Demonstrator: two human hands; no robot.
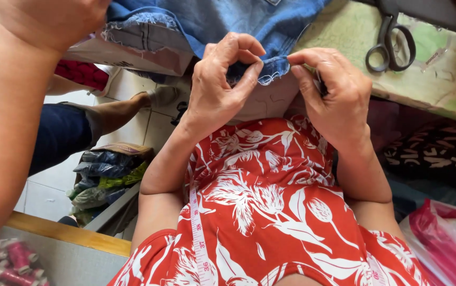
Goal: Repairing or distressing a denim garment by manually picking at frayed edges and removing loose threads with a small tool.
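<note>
Head view: the left hand [220,79] and the right hand [334,90] both pinch the frayed hem of the blue denim garment [238,21], which hangs off the edge of the green surface [440,79] above the lap. The right hand also appears to grip a small dark tool; its kind cannot be told. For clean work, hold the hem taut between both pinches and work close to the edge. Black scissors [392,39] lie on the surface nearby.

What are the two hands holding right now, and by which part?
Both the left hand and right hand pinch the frayed hem edge of the blue denim garment.
</note>
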